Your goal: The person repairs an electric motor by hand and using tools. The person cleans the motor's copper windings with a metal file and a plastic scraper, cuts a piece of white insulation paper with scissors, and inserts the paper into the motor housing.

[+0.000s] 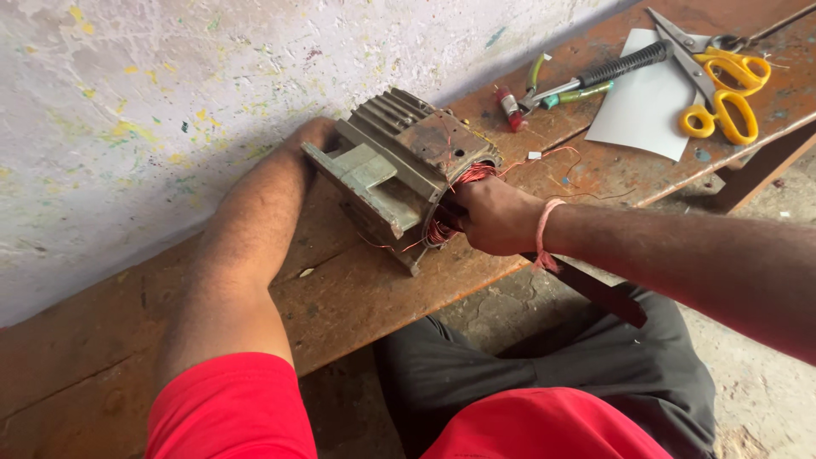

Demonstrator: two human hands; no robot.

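Motor stator housing with copper windings, held on a wooden desk against a paint-flecked wall.

Item: finned grey metal motor housing (393, 166), lying tilted on the desk (357, 297), copper winding (463, 183) showing at its open end. Right hand (493, 214): closed in a fist at the winding, pink thread at the wrist. Left hand (316, 134): at the housing's far side against the wall, fingers hidden, grip cannot be told. Further right on the desk: pliers (586, 81), white paper sheet (646, 106), yellow-handled scissors (722, 85) partly on the sheet.
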